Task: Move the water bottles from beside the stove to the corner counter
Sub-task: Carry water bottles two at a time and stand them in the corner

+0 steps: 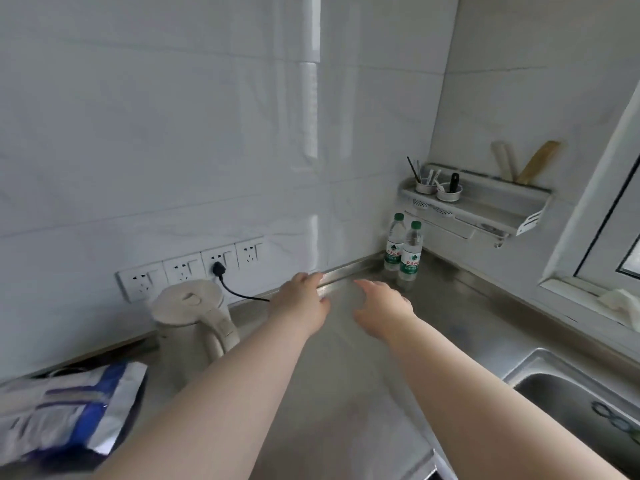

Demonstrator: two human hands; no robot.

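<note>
Upright, two clear plastic bottles (410, 251) stand on smooth steel counter (346, 375).

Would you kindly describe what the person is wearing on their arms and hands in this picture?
Nothing worn shows. The left forearm and right forearm are bare to the frame's lower edge, with no sleeve or cuff. The left hand and right hand have no gloves; no watch, bracelet or ring is visible, though both are slightly blurred.
</note>
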